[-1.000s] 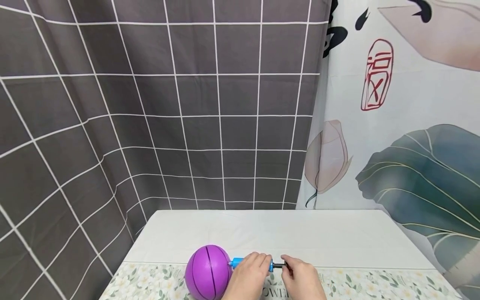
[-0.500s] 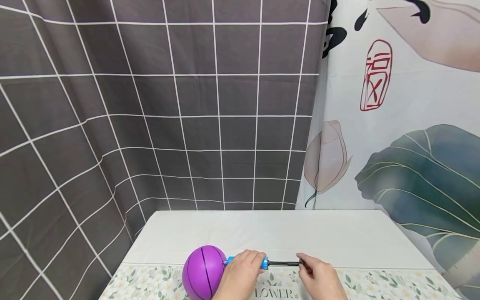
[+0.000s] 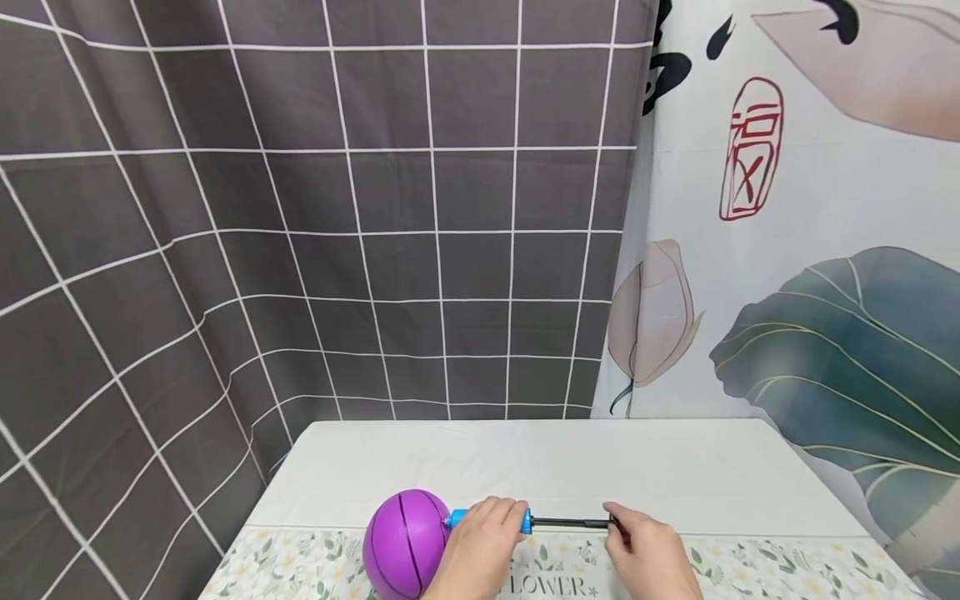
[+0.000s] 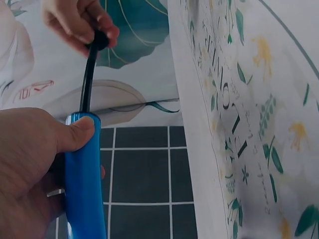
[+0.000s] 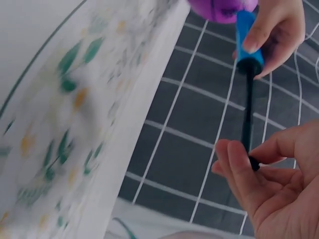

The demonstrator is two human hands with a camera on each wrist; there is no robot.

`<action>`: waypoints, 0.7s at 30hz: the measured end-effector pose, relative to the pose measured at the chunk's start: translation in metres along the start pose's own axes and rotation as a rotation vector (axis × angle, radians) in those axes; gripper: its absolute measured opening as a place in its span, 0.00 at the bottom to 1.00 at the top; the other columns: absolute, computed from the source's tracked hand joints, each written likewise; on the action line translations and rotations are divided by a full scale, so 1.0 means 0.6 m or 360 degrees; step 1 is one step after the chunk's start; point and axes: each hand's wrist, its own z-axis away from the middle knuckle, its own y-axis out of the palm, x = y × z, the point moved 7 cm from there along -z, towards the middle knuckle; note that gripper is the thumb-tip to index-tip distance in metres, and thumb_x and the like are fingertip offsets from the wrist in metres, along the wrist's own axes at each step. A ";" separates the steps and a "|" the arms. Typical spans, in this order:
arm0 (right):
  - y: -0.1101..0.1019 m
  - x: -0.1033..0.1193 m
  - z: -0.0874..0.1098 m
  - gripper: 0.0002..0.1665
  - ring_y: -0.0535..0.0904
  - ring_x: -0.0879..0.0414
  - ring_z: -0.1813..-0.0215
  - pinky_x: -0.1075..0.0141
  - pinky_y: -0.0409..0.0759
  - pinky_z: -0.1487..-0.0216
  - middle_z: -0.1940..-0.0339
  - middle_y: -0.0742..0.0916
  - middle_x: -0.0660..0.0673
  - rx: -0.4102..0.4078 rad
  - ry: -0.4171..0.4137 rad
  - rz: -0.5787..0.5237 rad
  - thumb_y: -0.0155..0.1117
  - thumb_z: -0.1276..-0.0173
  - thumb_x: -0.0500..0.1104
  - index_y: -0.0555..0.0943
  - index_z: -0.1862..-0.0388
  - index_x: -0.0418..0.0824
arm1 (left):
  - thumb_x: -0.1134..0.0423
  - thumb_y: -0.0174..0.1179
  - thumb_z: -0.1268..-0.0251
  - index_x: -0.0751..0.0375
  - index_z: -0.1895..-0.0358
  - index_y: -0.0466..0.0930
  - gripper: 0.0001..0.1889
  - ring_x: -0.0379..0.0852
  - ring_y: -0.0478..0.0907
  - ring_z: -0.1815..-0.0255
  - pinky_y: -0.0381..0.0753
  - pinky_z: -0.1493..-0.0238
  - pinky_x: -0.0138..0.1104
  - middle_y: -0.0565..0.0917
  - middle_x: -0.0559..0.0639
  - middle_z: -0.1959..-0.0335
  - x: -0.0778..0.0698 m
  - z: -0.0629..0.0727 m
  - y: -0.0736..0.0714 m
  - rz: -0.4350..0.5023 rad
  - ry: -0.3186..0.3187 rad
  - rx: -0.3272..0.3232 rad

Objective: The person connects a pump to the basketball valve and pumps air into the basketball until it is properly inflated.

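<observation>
A purple ball (image 3: 405, 546) with black seam lines sits at the front left of the table. The tip of a blue hand pump (image 4: 85, 179) meets the ball's right side. My left hand (image 3: 480, 546) grips the pump's blue barrel, thumb along it near the collar in the left wrist view. From the barrel a long black rod (image 3: 570, 522) sticks out to the right. At its far end my right hand (image 3: 651, 550) pinches the small black knob (image 5: 254, 163) between thumb and fingers.
The white table (image 3: 525, 467) has a floral-printed front strip (image 3: 780, 567) with lettering. Behind it hangs a dark grey curtain (image 3: 480, 267) with white grid lines. At the right is a white cloth (image 3: 690, 200) printed with leaves and petals.
My right hand has moved to the right, drawing the black rod far out of the barrel. The ball and my left hand have shifted slightly left.
</observation>
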 end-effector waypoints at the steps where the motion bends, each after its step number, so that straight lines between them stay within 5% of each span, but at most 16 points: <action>1: 0.001 0.007 0.001 0.16 0.80 0.62 0.73 0.68 0.80 0.72 0.68 0.90 0.47 -0.0012 -0.0019 -0.0001 0.64 0.37 0.32 0.87 0.50 0.32 | 0.60 0.71 0.40 0.60 0.46 0.82 0.19 0.42 0.81 0.51 0.83 0.45 0.34 0.85 0.47 0.54 -0.002 -0.001 0.000 -0.0008 0.0006 0.0004; 13: 0.037 0.068 0.010 0.13 0.81 0.62 0.75 0.70 0.79 0.76 0.71 0.90 0.46 -0.0036 -0.0215 -0.0039 0.67 0.41 0.31 0.88 0.57 0.32 | 0.63 0.75 0.45 0.61 0.49 0.82 0.20 0.39 0.79 0.56 0.83 0.51 0.28 0.83 0.46 0.57 -0.034 -0.003 0.014 0.0022 0.0150 0.0013; 21: 0.034 0.051 0.006 0.14 0.81 0.65 0.74 0.73 0.80 0.73 0.68 0.90 0.49 0.0034 -0.0150 -0.0129 0.68 0.37 0.33 0.88 0.53 0.36 | 0.56 0.71 0.39 0.56 0.44 0.82 0.21 0.39 0.80 0.49 0.81 0.44 0.32 0.84 0.44 0.51 -0.023 -0.002 0.012 -0.0004 0.0027 0.0058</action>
